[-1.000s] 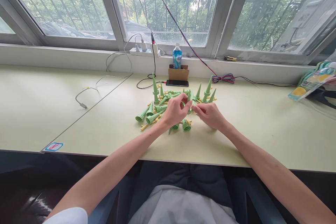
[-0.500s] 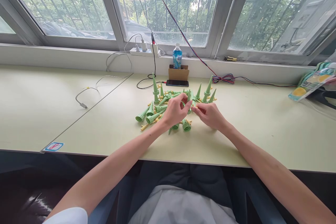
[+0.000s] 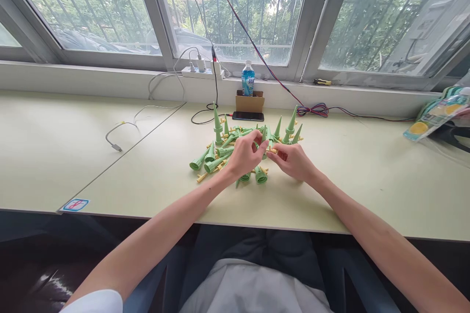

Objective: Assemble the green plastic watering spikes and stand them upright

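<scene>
My left hand [image 3: 246,153] is closed on a green plastic cone spike [image 3: 264,133], whose tip points up between thumb and fingers. Beside it, my right hand [image 3: 293,160] pinches a small yellow plastic piece [image 3: 272,150] against the side of that spike. Whether the piece sits inside the spike cannot be made out. Around both hands lies a pile of green spikes [image 3: 216,162] mixed with yellow pieces [image 3: 202,177]. Several spikes stand upright, among them one at the left back [image 3: 217,127] and one at the right back [image 3: 290,127].
Behind the pile lie a black phone [image 3: 248,116] and a cardboard box [image 3: 249,103] with a blue bottle [image 3: 248,79]. A white cable [image 3: 116,147] rests at left. Bundled wires [image 3: 316,110] lie at the back right. A plastic bag [image 3: 436,115] sits at the far right.
My right fingers have shifted slightly at the yellow piece, which now shows more and is turned a little. My left hand and the pile stay the same.
</scene>
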`<state>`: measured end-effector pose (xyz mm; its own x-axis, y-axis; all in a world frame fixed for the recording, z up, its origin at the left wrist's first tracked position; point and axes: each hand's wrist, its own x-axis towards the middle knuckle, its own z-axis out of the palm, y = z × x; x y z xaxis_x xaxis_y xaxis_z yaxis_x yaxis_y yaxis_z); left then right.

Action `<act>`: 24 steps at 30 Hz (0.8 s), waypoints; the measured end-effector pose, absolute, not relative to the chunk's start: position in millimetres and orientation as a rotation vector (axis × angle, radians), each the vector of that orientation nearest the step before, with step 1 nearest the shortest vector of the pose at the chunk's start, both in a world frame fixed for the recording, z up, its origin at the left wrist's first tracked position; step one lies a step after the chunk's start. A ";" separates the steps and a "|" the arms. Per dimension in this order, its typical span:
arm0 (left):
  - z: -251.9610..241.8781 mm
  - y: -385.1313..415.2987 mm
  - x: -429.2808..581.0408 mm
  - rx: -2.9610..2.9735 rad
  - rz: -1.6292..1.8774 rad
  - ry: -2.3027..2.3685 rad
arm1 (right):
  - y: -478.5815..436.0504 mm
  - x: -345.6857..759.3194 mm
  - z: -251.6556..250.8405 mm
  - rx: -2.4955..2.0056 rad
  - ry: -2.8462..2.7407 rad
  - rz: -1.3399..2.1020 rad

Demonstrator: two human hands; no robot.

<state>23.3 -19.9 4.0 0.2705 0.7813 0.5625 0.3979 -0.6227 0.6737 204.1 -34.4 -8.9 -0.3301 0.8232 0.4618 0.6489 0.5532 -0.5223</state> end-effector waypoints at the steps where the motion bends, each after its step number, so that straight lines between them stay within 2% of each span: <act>1: 4.1 -19.9 23.2 2.148 1.300 1.065 | -34.2 204.2 -9.3 -1.176 -2.080 0.316; 24: 6.4 -22.0 21.2 2.146 1.259 1.073 | -34.8 204.8 -8.4 -1.188 -2.066 0.401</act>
